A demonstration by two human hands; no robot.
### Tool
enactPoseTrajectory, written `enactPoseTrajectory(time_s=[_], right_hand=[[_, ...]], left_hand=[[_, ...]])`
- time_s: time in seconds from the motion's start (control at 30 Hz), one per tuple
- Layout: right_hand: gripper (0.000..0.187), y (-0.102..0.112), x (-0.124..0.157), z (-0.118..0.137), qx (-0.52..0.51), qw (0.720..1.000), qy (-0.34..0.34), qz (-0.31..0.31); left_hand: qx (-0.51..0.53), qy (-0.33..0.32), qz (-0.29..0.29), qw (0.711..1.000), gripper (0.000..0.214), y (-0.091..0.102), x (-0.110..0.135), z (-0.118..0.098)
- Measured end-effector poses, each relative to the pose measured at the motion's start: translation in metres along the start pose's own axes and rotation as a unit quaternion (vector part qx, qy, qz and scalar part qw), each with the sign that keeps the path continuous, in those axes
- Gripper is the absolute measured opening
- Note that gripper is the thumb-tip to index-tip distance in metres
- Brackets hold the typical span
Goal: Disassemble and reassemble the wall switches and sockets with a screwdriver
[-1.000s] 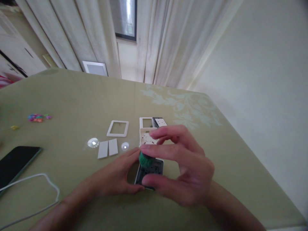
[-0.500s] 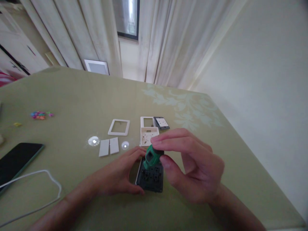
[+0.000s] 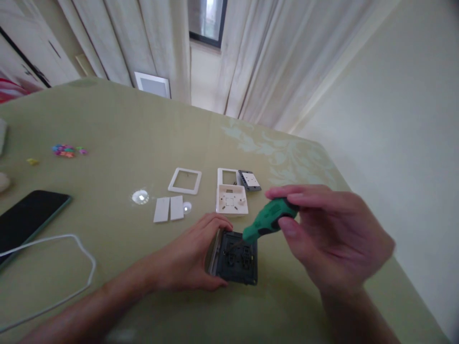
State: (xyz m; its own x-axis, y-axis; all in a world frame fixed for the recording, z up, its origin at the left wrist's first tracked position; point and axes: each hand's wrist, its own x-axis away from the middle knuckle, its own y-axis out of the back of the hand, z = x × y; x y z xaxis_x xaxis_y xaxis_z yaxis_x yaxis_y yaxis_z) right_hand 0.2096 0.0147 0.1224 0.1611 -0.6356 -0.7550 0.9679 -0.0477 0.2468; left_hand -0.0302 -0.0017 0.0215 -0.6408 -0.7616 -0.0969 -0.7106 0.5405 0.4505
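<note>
My right hand (image 3: 333, 234) grips a green and black screwdriver (image 3: 267, 220) by its handle, tilted down to the left. Its thin shaft reaches the dark face of a wall switch module (image 3: 238, 270), near that module's upper left part. Thumb and fingers of my left hand (image 3: 193, 253) are closed round the left side of the switch module, which sits on the table with a pale edge showing on the left. Whether the screwdriver's tip sits in a screw is too small to tell.
Beyond my hands lie a white square frame (image 3: 172, 184), two white plates (image 3: 162, 210), a white back box (image 3: 233, 210) and a second switch module (image 3: 250, 180). A phone (image 3: 32, 217), a white cable (image 3: 84, 253) and small colourful pieces (image 3: 64, 151) are at the left.
The screwdriver has gone from nearly upright to a slant, its handle swinging right with my right hand. My left hand still holds the switch module. The camera view has shifted slightly.
</note>
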Motion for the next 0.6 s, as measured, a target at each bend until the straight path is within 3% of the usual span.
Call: enactPoseTrajectory(time_s=[0.17,0.33,0.47,0.6], right_hand=[[0.042,0.0,-0.004,0.002,0.024,0.998,-0.009,-0.05],[0.038,-0.003,-0.003,-0.005,0.02,0.996,-0.016,-0.088],[0.039,-0.002,-0.008,-0.007,0.027,0.997,-0.002,-0.066],[0.035,0.001,-0.012,-0.005,0.065,0.996,-0.036,-0.059]], left_hand=[[0.002,-0.006,-0.022,1.0,0.075,0.002,0.0,-0.009],[-0.031,0.001,-0.005,0.999,0.074,0.002,0.0,-0.01],[-0.054,0.005,0.006,0.999,0.077,0.002,0.001,-0.009],[-0.058,-0.003,0.006,0.998,0.081,0.005,0.001,-0.009]])
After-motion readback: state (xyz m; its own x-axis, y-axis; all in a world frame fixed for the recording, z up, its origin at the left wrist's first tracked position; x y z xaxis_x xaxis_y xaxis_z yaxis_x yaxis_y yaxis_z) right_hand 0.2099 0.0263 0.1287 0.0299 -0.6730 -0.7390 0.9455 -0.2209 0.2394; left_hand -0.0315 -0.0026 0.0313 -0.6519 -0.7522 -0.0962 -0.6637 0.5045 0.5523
